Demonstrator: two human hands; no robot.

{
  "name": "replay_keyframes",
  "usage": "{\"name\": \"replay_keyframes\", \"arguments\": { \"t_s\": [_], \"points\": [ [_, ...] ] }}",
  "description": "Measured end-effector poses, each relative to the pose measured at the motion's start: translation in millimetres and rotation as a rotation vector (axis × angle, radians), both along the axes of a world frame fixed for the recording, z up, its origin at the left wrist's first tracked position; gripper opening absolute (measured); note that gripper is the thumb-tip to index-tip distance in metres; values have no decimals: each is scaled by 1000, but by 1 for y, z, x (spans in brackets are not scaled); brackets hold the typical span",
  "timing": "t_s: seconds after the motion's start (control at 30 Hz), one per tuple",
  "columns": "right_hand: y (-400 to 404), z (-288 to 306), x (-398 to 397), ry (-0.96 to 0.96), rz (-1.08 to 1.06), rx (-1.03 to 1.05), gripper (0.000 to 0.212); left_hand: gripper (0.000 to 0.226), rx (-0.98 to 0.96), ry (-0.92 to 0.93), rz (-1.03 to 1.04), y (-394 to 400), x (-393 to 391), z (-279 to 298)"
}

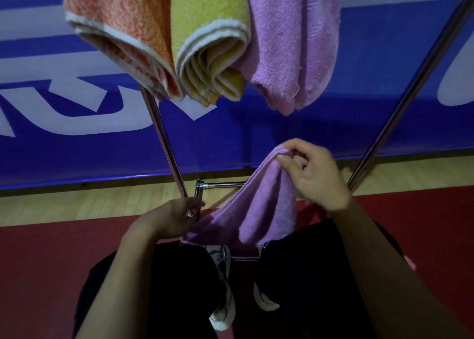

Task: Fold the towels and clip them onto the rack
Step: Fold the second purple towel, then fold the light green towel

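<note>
Terry cloth fills the top of what we see: from left to right an orange towel, a yellow towel and a purple towel hang folded side by side, their looped lower edges towards us, each touching its neighbour. Whatever fastens them lies above the frame, so we cannot tell how they are held.

Below them, two metal poles of the rack slant down and inwards, one on the left and one on the right, and a short chrome crossbar joins them near the floor.

Our left hand sits low beside the left pole, fingers curled closed around the lower corner of a second purple towel, the loose purple towel; the grip itself is dim and partly hidden. This towel stretches up and to the right in soft folds, in front of the crossbar. Our right hand is higher, thumb and forefinger pinched on the towel's upper corner, the other fingers loosely bent.

Beneath, we see dark trousers and white shoes on a red floor, with a blue banner behind.
</note>
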State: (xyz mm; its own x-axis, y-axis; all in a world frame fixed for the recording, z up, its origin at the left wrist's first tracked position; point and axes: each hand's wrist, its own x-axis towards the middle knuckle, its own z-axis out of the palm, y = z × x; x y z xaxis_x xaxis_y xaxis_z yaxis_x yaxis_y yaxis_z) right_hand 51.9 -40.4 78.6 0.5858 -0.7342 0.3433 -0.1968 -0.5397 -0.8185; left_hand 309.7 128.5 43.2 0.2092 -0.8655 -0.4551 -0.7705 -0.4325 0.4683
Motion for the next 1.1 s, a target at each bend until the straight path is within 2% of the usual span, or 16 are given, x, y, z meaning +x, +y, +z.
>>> {"name": "replay_keyframes", "arguments": {
  "t_s": [0.1,0.17,0.23,0.33,0.47,0.67,0.77,0.83,0.9,1.03,1.1],
  "points": [
    [13,3,13,96,69,-52,5,45,-417,378,41,-12,-36,11],
    [19,3,19,119,129,-69,6,35,-549,465,9,-23,-58,22],
    [20,-1,25,163,165,-74,6,24,-635,390,-2,-32,-70,25],
    [16,-11,28,276,140,-106,9,35,-658,218,20,-43,-70,18],
    [11,-15,26,364,100,-140,20,35,-606,178,-39,-51,-70,13],
    [10,-18,28,468,97,-147,18,45,-592,-5,-78,-52,-72,8],
    [11,-19,30,425,122,-93,27,42,-637,-69,-59,-50,-74,7],
    [10,-19,30,373,162,-4,34,41,-711,-70,8,-46,-73,11],
    [4,-23,29,411,235,65,37,40,-788,-52,106,-41,-67,17],
    [-3,-32,21,721,370,9,52,37,-922,-19,309,-30,-44,25],
    [-9,-35,14,808,376,12,42,40,-931,-36,413,-24,-29,25]
  ]
}}
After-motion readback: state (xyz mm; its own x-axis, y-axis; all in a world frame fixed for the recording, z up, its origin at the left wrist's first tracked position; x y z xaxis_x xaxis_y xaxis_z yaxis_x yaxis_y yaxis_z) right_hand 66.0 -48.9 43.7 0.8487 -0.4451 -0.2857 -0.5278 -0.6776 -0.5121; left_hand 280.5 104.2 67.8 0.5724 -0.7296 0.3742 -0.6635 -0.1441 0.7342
